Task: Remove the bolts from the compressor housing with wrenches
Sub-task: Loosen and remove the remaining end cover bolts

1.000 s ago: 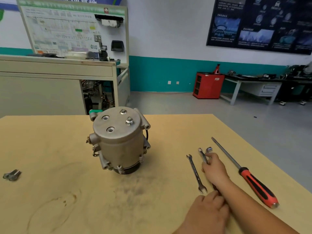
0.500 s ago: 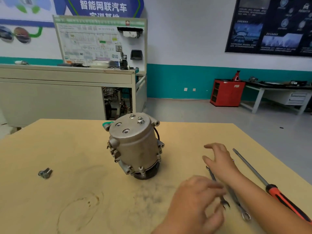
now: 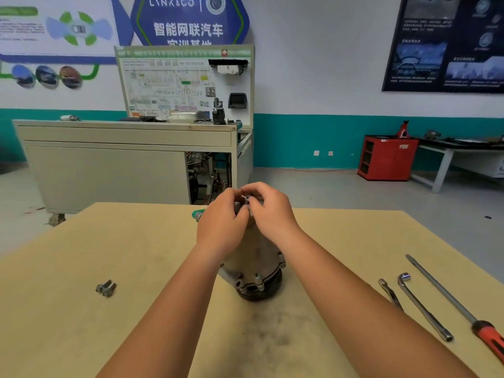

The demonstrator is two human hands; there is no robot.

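The grey metal compressor housing [image 3: 255, 257] stands upright in the middle of the wooden table [image 3: 136, 241], its top hidden by both hands. My left hand [image 3: 221, 223] curls over the housing's top left edge. My right hand [image 3: 271, 212] pinches a small bolt [image 3: 247, 201] on the top face with thumb and fingertips. Two loose bolts [image 3: 105, 288] lie on the table to the left. A thin open-end wrench [image 3: 390, 293] and an L-shaped socket wrench [image 3: 422, 306] lie on the table to the right, untouched.
A long screwdriver [image 3: 447, 296] with a red handle lies right of the wrenches near the table's right edge. Beyond the table stand a grey training bench [image 3: 122, 159], a red cabinet [image 3: 387, 156] and a side workbench [image 3: 463, 151].
Both hands left the wrenches on the right and moved up to the top of the compressor, where the right fingers now pinch a bolt. The view has tilted upward.
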